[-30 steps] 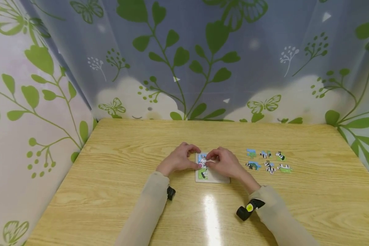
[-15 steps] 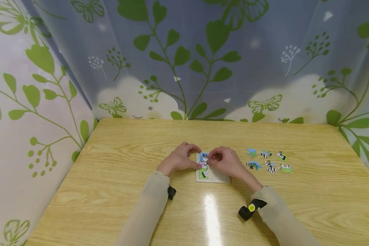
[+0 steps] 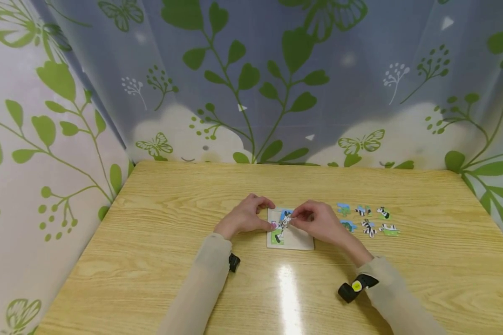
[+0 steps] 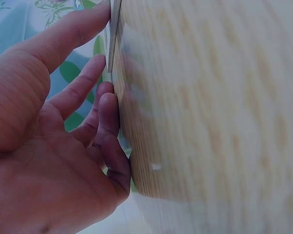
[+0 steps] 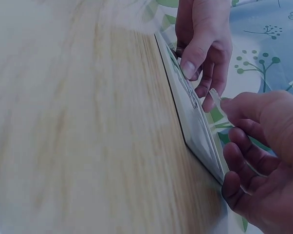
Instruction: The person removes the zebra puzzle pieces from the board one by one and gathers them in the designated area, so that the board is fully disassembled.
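A shallow puzzle board (image 3: 299,239) lies flat on the table. Its lower left holds a fitted piece (image 3: 276,236) with green grass and a dark hoof. My left hand (image 3: 245,215) holds the board's left side, its thumb on the surface and a finger at the upper corner. Over the board's upper middle, my right hand (image 3: 316,221) pinches a zebra puzzle piece (image 3: 286,218) between thumb and forefinger. The right wrist view shows that piece (image 5: 216,100) edge-on, above the board (image 5: 197,129). In the left wrist view the board (image 4: 112,39) appears as a thin edge beside the thumb.
Several loose puzzle pieces (image 3: 369,228) lie in two rows right of the board, partly behind the right hand. The wooden table (image 3: 172,186) ends at a patterned curtain (image 3: 251,116) at the back.
My right hand has moved right with the zebra piece, away from the board's upper left, where the bare board surface now shows. The left hand stays in place.
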A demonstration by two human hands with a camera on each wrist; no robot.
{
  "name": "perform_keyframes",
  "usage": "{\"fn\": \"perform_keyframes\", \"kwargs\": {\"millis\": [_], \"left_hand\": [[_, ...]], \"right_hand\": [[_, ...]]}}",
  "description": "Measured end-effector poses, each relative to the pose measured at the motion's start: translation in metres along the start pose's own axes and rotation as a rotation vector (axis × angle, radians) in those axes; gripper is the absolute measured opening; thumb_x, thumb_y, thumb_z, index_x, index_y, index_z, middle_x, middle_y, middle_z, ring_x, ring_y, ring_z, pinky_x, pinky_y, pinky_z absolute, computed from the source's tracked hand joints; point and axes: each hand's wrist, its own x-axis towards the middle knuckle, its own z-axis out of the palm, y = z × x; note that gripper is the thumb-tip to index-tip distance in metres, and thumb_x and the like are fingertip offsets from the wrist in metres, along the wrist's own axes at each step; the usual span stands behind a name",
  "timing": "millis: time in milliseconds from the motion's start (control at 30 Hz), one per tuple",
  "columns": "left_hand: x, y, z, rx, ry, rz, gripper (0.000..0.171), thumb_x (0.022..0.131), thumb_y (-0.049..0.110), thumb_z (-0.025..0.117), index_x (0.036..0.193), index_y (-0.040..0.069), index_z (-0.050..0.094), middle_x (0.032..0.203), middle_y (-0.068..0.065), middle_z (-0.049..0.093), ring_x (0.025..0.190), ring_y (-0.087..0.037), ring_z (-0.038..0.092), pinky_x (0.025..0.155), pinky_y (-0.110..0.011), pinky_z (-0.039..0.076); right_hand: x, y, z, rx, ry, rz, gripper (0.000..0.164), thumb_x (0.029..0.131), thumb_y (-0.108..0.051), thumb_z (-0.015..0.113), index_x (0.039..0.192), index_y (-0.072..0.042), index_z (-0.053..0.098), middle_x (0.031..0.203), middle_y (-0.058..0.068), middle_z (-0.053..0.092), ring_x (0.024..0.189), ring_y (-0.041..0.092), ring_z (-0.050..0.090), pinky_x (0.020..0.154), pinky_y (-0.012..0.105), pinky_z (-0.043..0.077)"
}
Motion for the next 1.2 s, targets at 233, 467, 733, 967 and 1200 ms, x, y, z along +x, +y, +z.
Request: {"fn": "perform_keyframes", "kwargs": {"millis": [233, 467, 733, 967, 1200], "left_hand": [[0.0, -0.001, 0.001, 0.0, 0.006, 0.002, 0.051, 0.081, 0.03, 0.087, 0.127, 0.026, 0.065, 0.131, -0.003, 0.05, 0.12, -0.023, 0.049, 0.109, -0.044, 0.041], [-0.001, -0.001, 0.0, 0.005, 0.003, 0.005, 0.05, 0.082, 0.03, 0.087, 0.127, 0.025, 0.065, 0.132, -0.003, 0.049, 0.12, -0.023, 0.048, 0.108, -0.044, 0.041], [-0.003, 0.0, 0.0, 0.014, 0.0, 0.008, 0.05, 0.083, 0.03, 0.086, 0.128, 0.025, 0.065, 0.133, -0.004, 0.05, 0.118, -0.024, 0.048, 0.107, -0.045, 0.041], [-0.002, 0.0, 0.001, 0.018, 0.001, 0.015, 0.05, 0.083, 0.031, 0.086, 0.128, 0.024, 0.065, 0.133, -0.004, 0.05, 0.117, -0.023, 0.048, 0.107, -0.044, 0.041], [-0.001, 0.0, 0.001, 0.011, 0.0, 0.017, 0.05, 0.082, 0.031, 0.086, 0.127, 0.024, 0.065, 0.131, -0.004, 0.05, 0.117, -0.023, 0.047, 0.106, -0.044, 0.041]], "right_hand": [[-0.015, 0.007, -0.015, 0.007, -0.021, -0.019, 0.007, 0.09, -0.018, 0.078, 0.096, -0.015, 0.076, 0.091, 0.0, 0.07, 0.082, 0.011, 0.062, 0.072, 0.024, 0.052], [-0.037, 0.013, -0.036, -0.063, -0.014, -0.059, 0.006, 0.09, -0.018, 0.079, 0.094, -0.019, 0.076, 0.089, -0.005, 0.07, 0.079, 0.004, 0.061, 0.067, 0.023, 0.051], [-0.065, 0.03, -0.057, -0.108, 0.024, -0.07, 0.008, 0.089, -0.02, 0.081, 0.09, -0.025, 0.075, 0.087, -0.009, 0.066, 0.075, 0.004, 0.057, 0.062, 0.023, 0.047], [-0.085, 0.04, -0.07, -0.141, 0.052, -0.105, 0.013, 0.085, -0.014, 0.083, 0.088, -0.024, 0.075, 0.083, -0.011, 0.064, 0.071, 0.0, 0.053, 0.06, 0.021, 0.046], [-0.097, 0.047, -0.081, -0.147, 0.035, -0.076, 0.012, 0.086, -0.014, 0.083, 0.088, -0.023, 0.076, 0.082, -0.011, 0.064, 0.072, -0.002, 0.054, 0.061, 0.021, 0.048]]}}
